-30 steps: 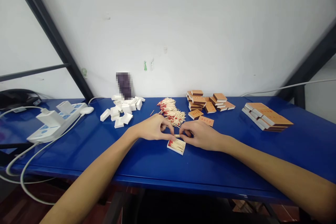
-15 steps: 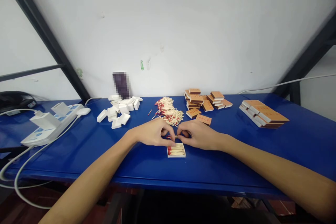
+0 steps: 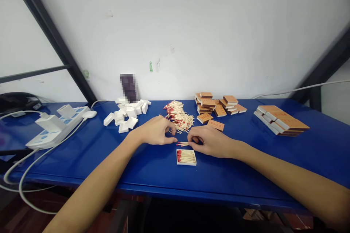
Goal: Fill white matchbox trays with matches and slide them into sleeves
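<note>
Right hand pinches matches jutting out leftward.

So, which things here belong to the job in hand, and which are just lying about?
Likely the job:
held matches
tray of matches
match pile
white boxes
orange matchboxes

Apparently lying about:
power strip
white adapters
black object
pixelated object

The left hand curves, thumb and forefinger parted, while the right hand pinches.
</note>
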A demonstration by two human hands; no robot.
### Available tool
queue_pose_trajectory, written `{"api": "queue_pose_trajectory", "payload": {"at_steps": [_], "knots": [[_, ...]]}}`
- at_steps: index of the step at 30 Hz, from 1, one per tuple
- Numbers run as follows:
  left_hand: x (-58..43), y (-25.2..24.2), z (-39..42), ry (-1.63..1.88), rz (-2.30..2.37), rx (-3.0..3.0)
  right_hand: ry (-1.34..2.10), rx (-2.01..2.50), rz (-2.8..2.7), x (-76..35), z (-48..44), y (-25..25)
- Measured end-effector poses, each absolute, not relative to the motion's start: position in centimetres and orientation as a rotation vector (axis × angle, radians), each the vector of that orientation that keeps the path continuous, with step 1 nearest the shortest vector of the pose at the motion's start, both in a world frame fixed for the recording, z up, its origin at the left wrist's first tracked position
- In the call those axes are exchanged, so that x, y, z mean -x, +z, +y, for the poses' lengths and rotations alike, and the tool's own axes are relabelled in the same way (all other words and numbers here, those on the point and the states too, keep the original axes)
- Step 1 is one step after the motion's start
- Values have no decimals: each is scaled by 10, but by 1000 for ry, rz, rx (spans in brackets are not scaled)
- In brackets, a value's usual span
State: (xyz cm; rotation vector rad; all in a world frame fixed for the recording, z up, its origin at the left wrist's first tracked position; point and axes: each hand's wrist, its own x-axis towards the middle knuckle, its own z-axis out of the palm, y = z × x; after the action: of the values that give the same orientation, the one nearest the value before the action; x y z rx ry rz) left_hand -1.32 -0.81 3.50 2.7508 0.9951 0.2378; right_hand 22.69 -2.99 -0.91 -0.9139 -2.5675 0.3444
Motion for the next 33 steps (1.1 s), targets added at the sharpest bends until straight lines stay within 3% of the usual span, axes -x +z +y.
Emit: {"api": "queue_pose_trajectory", "payload": {"at_steps": [23,33], "knots": [[5,26,-9,231,918,-2682,457,1039,-2611,-227,-31,0],[22,35,-1,215,1155,-2939,435,965,-2613,-228,-32,-2]]}}
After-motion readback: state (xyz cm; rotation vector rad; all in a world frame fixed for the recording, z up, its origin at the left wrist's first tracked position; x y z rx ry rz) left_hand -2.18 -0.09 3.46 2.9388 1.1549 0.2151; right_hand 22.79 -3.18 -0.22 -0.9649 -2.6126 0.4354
